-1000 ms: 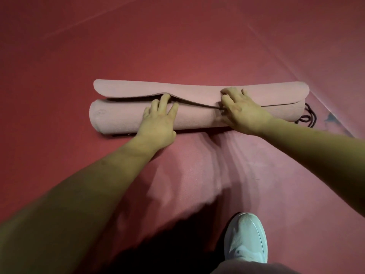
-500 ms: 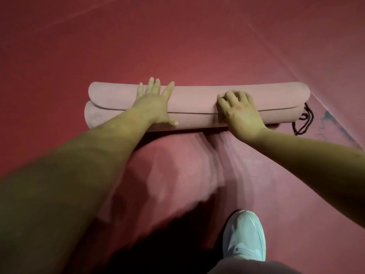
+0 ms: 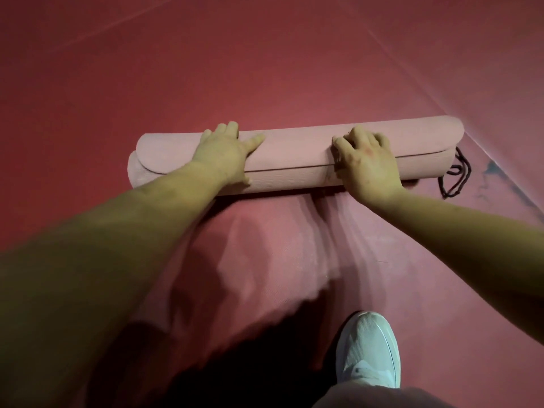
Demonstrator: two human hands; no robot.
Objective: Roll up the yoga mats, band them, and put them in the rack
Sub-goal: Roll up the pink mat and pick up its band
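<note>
We see one pale pink foam yoga mat (image 3: pixel 294 156) lying fully rolled on the dark red floor (image 3: pixel 265 69). Its length goes across our view, and its right end is near the diagonal seam along the right edge of the floor. The free outer flap ends on the side that faces the person. We judge that this is why both hands are on the roll: without pressure the foam would probably spring open.

The left hand (image 3: pixel 226 154) presses flat on the left half of the roll, with fingers straight and spread, grasping nothing. The right hand (image 3: pixel 365 163) sits on the right half. Its fingers are bent over the top of the roll and its thumb is at the edge of the flap, so it grasps the mat (how firmly, we cannot tell).

The thin black cord band (image 3: pixel 454 178) lies in loops on the floor just beside the right end of the roll, not around it. There it is within reach of the right hand, which suits the banding step. That step, in our judgement, is not yet done.

Now we count: one mat, two hands and one white mesh sneaker (image 3: pixel 368 348) near the bottom edge of the floor. For the cord, we cannot tell whether the loops are one band or two. No rack is in view.
</note>
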